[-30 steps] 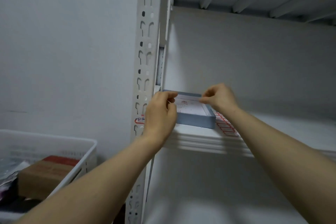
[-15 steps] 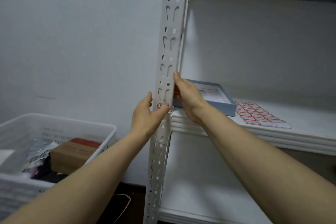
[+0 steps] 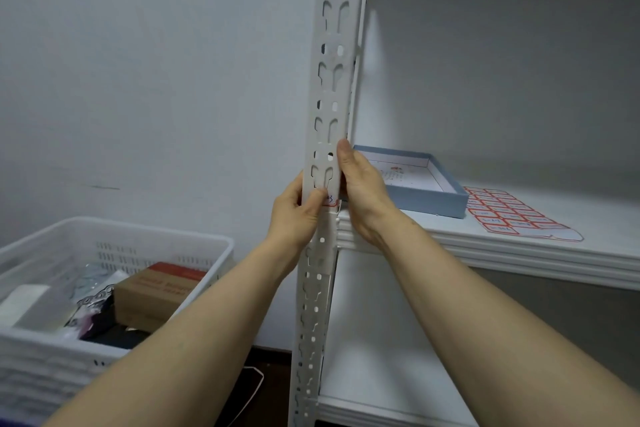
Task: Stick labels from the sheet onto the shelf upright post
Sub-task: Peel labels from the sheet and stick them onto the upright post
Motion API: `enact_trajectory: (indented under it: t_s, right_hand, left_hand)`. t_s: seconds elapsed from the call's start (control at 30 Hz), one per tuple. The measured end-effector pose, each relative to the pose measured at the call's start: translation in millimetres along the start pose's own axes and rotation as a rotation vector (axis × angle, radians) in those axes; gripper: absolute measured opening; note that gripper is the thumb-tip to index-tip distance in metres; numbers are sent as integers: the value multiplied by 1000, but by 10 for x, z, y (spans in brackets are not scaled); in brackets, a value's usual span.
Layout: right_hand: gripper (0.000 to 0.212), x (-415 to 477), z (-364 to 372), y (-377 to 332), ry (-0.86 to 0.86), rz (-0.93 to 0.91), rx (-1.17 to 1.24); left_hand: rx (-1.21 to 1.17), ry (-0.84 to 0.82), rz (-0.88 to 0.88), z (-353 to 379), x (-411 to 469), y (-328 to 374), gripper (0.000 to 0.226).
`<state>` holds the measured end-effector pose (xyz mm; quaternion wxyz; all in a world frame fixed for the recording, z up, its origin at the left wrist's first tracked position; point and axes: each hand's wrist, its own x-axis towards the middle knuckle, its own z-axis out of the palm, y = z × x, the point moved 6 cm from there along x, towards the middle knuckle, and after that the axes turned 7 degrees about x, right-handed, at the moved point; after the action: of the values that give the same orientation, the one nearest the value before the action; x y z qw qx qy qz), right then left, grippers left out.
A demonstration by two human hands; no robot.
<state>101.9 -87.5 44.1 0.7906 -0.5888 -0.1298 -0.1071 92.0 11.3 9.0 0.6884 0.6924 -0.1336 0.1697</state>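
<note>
Item: label (image 3: 328, 199), red-bordered, on front face of shelf upright post (image 3: 332, 80), level w/ shelf (image 3: 519, 253) front edge. L hand (image 3: 298, 215) wraps post, thumb pressing label flat, prob. to seat adhesive. R hand (image 3: 360, 191) clasps post's shelf side to steady it; fingers hidden behind. Stock: label sheet (image 3: 512, 215) near shelf's front edge, within reach.

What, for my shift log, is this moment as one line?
step: sticking label | left hand: holds post, thumb presses label | right hand: against post's right edge | label sheet: on shelf

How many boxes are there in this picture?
2: a shallow blue box on the shelf right of the post, and a brown cardboard box in the white basket; more may lie hidden there.
</note>
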Motion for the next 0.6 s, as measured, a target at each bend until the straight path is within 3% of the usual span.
enact_trajectory:
  t_s: [0.4,0.6]
  right_hand:
    - [48,25,-1,26,0,-32,-13]
    - [48,33,-12,35,17,-32,-32]
  left_hand:
    - [-62,-8,46,12,-2,-62,35]
    - [-10,-13,18,-36,10,-17,23]
